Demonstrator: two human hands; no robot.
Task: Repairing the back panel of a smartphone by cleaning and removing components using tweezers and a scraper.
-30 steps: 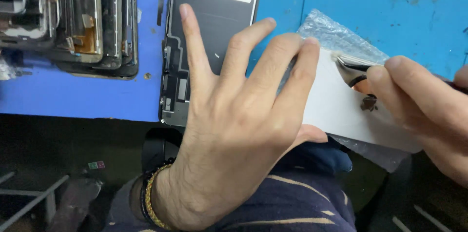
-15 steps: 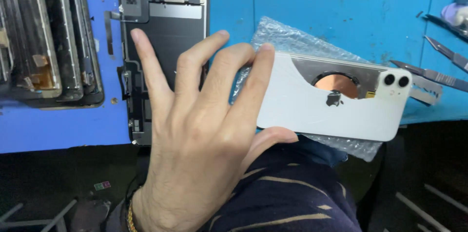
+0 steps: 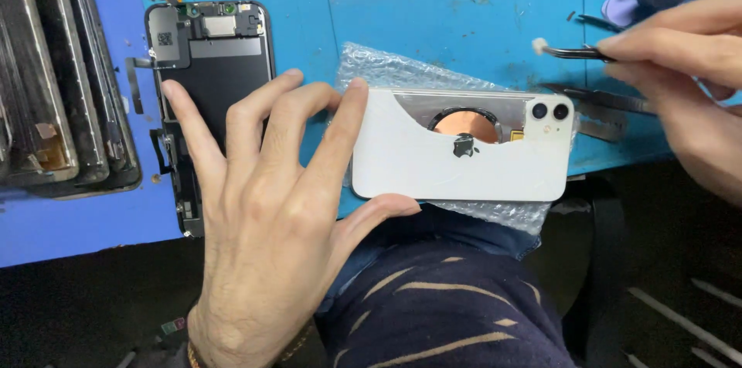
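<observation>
Dark, worn phone frames point(image 3: 54, 82) stand stacked at the far left of the blue bench point(image 3: 433, 20), well left of the white phone back point(image 3: 456, 163). Next to them lies an opened screen panel point(image 3: 212, 66), inner face up, partly under the left hand point(image 3: 270, 236). That hand spreads wide: its forefinger tip and thumb pinch the left end of the white phone back, which lies flat on a sheet of bubble wrap point(image 3: 402, 74) at the bench's near edge, overhanging a lap in dark striped cloth. Part of its white cover is torn away, baring metal and a copper coil. It looks thin, stiff, light and brittle; holding it by the edges seems safest. Right of it, the right hand point(image 3: 680, 66) grips dark tweezers point(image 3: 572, 51) clenched on a small pale bit.
</observation>
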